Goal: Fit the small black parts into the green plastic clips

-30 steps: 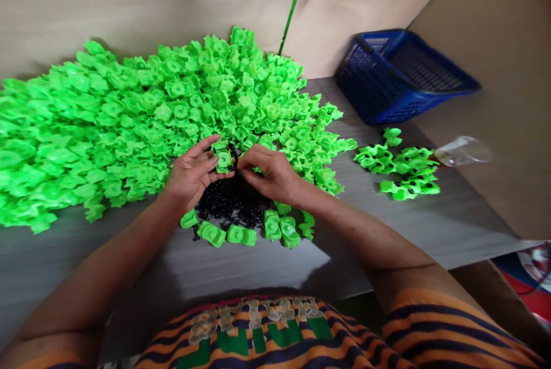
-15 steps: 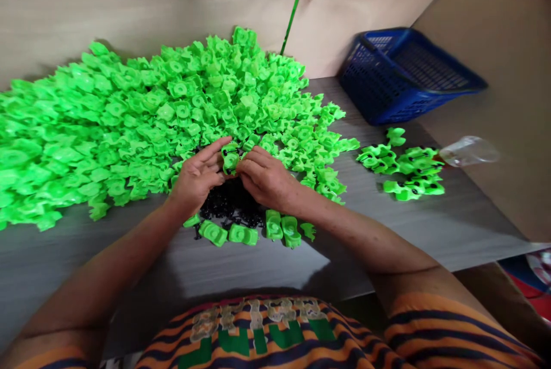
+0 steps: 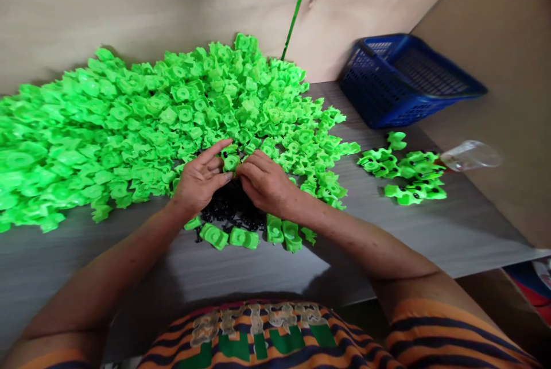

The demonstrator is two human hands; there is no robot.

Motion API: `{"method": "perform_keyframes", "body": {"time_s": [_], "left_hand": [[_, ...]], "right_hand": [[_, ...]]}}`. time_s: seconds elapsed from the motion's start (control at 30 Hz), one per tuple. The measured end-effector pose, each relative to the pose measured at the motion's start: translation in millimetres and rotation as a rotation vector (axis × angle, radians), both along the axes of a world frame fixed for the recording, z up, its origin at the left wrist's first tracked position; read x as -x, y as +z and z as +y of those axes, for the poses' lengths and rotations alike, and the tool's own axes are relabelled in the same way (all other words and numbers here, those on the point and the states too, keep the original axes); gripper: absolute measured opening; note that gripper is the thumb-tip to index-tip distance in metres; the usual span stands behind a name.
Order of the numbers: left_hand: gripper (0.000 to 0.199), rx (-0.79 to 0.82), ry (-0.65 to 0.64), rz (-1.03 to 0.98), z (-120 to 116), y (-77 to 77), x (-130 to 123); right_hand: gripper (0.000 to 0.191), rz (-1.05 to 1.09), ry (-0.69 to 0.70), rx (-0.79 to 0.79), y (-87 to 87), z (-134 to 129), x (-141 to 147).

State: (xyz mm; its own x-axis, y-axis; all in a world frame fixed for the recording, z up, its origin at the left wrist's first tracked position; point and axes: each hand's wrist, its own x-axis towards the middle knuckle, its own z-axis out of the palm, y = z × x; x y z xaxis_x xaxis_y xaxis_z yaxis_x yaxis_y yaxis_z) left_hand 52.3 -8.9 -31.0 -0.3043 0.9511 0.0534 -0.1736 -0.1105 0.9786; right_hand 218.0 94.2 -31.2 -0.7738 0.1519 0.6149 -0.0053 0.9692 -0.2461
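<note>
Holding a small green piece [image 3: 231, 163] in the left hand [image 3: 194, 183], with thumb at near side and index finger stretched along far left; bunching the right hand [image 3: 269, 186] narrowly at its right edge, too hidden to tell of anything pinched there; poised just beyond the black parts [image 3: 230, 208].

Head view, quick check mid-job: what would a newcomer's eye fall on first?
Probably the big heap of bright green plastic shells, spread along the back of the table from the picture's left edge past its middle. Next, the blue plastic basket at the back right. Then, near the centre, a green shell in the left hand, with the right hand's fingers at its edge.
</note>
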Motion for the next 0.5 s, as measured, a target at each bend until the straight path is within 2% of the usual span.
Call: {"method": "perform_keyframes", "body": {"time_s": [0.2,0.5], "left_hand": [[0.081,-0.026,-0.013,0.024,-1.4,1.6,0.3],[0.077,-0.029,0.007,-0.022,-0.9,1.2,-2.1]], "right_hand": [[0.023,0.040,-0.014,-0.047,4.1,-1.1,-1.2],[0.024,0.048,-0.055,-0.215,2.3,0.6,0.0]]}}
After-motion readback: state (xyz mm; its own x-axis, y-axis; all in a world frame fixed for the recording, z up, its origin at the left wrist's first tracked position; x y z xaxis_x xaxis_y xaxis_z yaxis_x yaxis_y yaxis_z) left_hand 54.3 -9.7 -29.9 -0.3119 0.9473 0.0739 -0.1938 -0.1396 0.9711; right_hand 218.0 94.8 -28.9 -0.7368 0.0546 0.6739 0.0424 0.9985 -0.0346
